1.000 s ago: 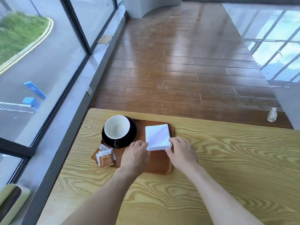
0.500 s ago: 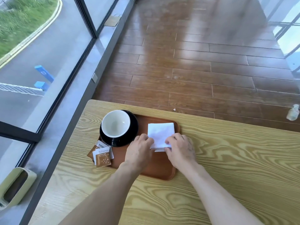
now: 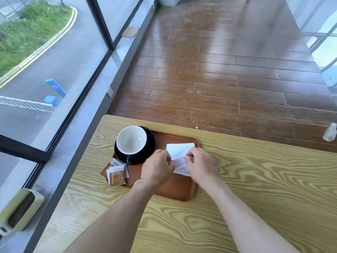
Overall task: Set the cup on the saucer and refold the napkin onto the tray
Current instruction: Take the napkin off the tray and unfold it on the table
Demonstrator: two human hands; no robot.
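A white-lined black cup (image 3: 131, 141) stands upright on a black saucer (image 3: 149, 143) at the left end of the brown tray (image 3: 175, 190). The white napkin (image 3: 179, 149) lies on the tray's right half, its near part lifted and creased. My left hand (image 3: 157, 168) pinches the napkin's near left edge. My right hand (image 3: 202, 164) pinches its near right edge. Both hands cover the napkin's near portion.
Brown and white sugar packets (image 3: 116, 173) lie over the tray's left near corner. The wooden table (image 3: 255, 189) stretches to the right. A small bottle (image 3: 329, 132) stands on the floor beyond the table. Large windows run along the left; a pale green bin (image 3: 20, 210) sits below.
The napkin lay flat a second ago. Both hands have since closed on its near edge and raised it, folding it back over itself. The view tilted slightly.
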